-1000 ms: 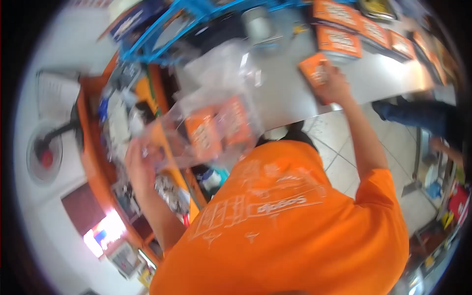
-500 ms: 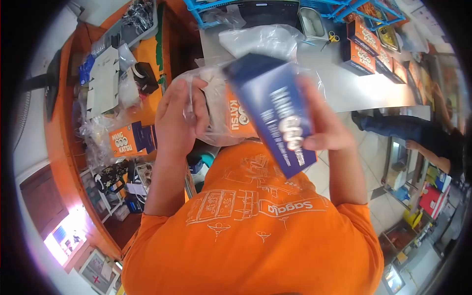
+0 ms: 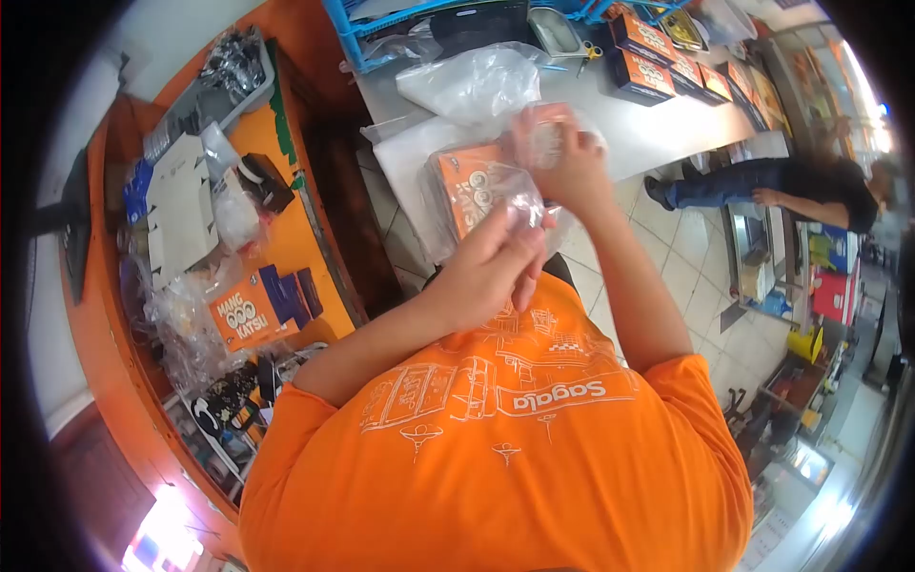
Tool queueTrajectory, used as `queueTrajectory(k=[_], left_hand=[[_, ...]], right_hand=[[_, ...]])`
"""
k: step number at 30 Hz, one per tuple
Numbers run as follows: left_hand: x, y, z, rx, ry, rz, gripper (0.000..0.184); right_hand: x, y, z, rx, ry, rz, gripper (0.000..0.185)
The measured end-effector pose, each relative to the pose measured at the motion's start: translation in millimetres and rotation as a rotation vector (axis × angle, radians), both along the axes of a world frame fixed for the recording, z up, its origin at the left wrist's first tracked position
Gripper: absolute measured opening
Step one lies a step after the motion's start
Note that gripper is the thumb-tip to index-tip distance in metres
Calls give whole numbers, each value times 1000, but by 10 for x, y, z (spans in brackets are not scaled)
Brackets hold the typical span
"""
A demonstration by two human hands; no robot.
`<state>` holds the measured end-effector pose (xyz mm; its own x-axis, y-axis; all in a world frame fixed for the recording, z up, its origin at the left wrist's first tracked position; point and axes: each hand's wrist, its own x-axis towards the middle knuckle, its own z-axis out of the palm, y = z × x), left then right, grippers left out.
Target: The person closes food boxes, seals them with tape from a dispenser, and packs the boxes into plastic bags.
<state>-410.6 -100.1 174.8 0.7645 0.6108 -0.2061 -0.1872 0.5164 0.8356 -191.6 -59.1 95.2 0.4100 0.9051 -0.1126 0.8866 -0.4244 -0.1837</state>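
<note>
A clear plastic bag [image 3: 438,229] lies at the near edge of the metal table. Inside it is an orange box [image 3: 462,181] printed "Mang Katsu". My left hand [image 3: 500,253] is closed on the gathered plastic at the bag's near side. Farther to the right, my right hand [image 3: 577,172] grips a second orange box [image 3: 536,133], which is blurred and has plastic around it. It touches or nearly touches the first box; whether it sits fully within the same bag I cannot tell.
A metal table [image 3: 610,124] holds more plastic bags [image 3: 472,81], several orange boxes [image 3: 643,76], yellow scissors [image 3: 592,51] and a metal tray [image 3: 558,33]. On the left orange counter [image 3: 310,253] lie a flattened box [image 3: 181,210] and printed boxes [image 3: 253,310]. A person [image 3: 782,181] stands at right.
The box in my right hand has gone from above the bag down against it, its orange side now showing. My left hand has shifted right to the bag's near edge. The view has turned.
</note>
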Motion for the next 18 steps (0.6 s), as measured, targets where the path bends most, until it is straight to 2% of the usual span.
queueTrajectory(k=[2,5,6,7,9,10,11,13,15,18], left_hand=[[-19,52,-1,-19,-34,49,26],[-155,203,-60,-4,-76,161,26],[-197,244,-127,-10,-80,199,26],[-233,267,-161,-15,-83,237,26],[-265,293,-125,-56,-67,254,24],[-275,299,-149,-59,-89,272,23],[-287,310,-162,-63,-112,291,23],[-316,355,-165,-51,-109,297,23],[-358,380,-165,-49,-108,313,25],[-425,395,-161,72,-9,324,20]], right_hand=[[-40,-77,-260,55,189,151,80],[203,-170,-343,-20,63,82,72],[240,-206,-90,-102,64,25,63],[287,-242,50,-102,68,19,63],[424,-305,213,-280,-218,309,55],[525,-388,136,-252,-296,406,43],[616,-448,161,-250,-295,401,43],[738,-521,271,-254,-453,716,35],[707,-500,587,-312,-377,708,31],[881,-469,867,-102,-222,862,25]])
